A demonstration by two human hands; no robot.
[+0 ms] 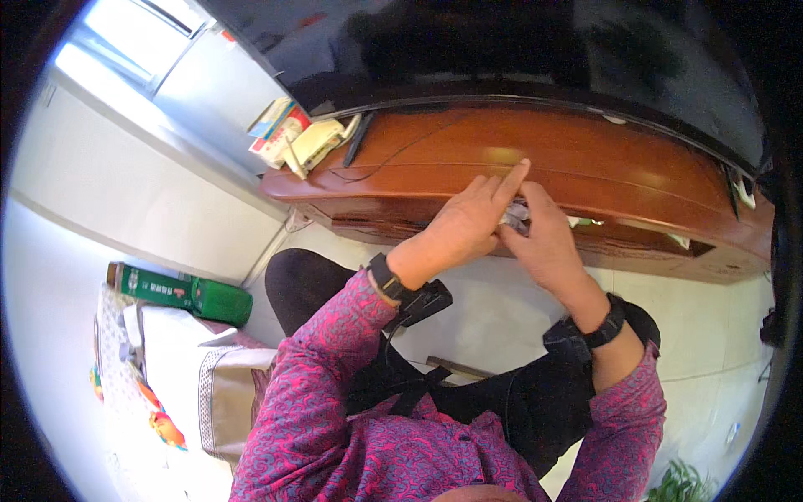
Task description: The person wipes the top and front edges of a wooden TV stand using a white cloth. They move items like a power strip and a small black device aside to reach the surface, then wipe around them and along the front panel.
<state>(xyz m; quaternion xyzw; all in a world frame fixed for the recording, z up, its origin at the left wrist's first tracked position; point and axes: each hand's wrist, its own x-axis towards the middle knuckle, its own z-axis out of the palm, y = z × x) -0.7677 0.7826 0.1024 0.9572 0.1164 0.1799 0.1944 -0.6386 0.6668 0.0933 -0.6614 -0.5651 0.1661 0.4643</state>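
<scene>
Both hands meet in front of the reddish-brown wooden cabinet (468, 142), over its front edge. A small, crumpled, whitish, see-through thing (517, 216) shows between them; its kind cannot be made out. My right hand (548, 243) curls around it from the right, thumb below and fingers above. From the left, my left hand (464, 217) closes on the same thing with its back turned up. Its index finger stretches forward, while the thumb side is mostly hidden. Dark straps with small black boxes sit on both wrists.
A big dark screen (502, 58) stands behind the cabinet top. At its left end are a white router (314, 146), a box (280, 130) and a thin cable. An open shelf below holds whitish items. A green carton (180, 293) lies on the left; a plant (682, 484) stands lower right.
</scene>
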